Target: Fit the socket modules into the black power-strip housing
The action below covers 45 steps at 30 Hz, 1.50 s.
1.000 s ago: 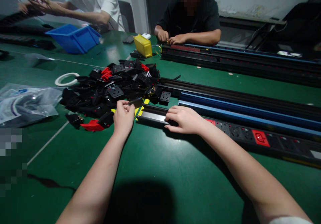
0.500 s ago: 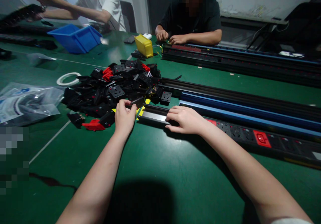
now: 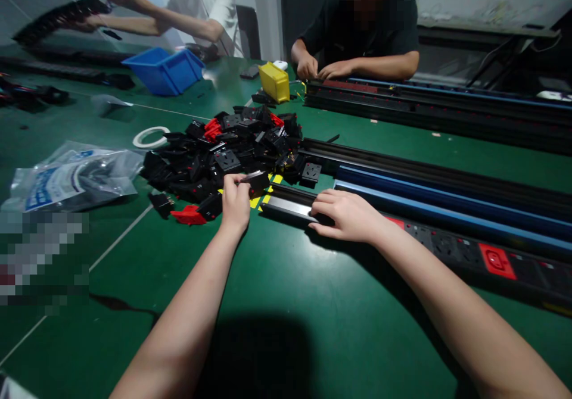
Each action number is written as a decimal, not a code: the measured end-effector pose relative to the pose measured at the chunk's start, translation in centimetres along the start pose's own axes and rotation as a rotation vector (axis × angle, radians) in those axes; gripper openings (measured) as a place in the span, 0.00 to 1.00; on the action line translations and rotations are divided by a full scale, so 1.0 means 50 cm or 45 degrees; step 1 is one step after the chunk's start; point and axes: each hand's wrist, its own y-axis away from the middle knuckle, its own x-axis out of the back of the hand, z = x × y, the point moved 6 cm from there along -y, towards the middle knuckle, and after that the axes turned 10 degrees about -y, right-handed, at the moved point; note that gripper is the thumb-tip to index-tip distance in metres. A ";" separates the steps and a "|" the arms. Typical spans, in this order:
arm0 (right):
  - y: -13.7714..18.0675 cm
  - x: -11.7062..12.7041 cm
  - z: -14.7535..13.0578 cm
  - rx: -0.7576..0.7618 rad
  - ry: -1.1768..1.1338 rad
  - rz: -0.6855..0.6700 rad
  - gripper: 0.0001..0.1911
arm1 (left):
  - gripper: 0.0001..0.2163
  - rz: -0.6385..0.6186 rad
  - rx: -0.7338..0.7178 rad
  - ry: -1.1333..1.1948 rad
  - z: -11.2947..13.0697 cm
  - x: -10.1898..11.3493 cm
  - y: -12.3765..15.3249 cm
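Note:
My left hand is closed on a black socket module, gripped between thumb and fingers. It hovers at the near edge of the pile and just left of the rail's end; the module's underside is hidden. My right hand wraps over a long black power strip rail, thumb on the near side and fingers over the top. The rail's left end is an open channel with a bright metal face. Right of my hand, black sockets and a red socket fill it.
A heap of black and red socket modules lies beyond my left hand. Blue rails run behind the strip. A tape ring, plastic bag, blue bin and yellow bin are around. Two people work across the table.
The view has swung left, so everything sits further right. My left hand has drawn the module slightly away from the rail's end. My right hand keeps its place on the rail.

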 end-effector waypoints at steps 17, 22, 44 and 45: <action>0.000 0.002 -0.003 0.003 0.042 0.001 0.15 | 0.09 -0.041 0.144 0.872 -0.020 -0.024 -0.023; 0.000 0.002 -0.002 -0.012 0.037 -0.009 0.15 | 0.16 -0.057 0.099 0.887 -0.003 -0.025 -0.019; 0.000 0.000 -0.001 0.012 0.008 0.008 0.16 | 0.16 -0.347 -0.121 0.508 0.029 -0.034 0.002; 0.000 0.001 -0.001 0.011 0.008 0.010 0.16 | 0.15 -0.353 -0.109 0.507 0.027 -0.035 0.002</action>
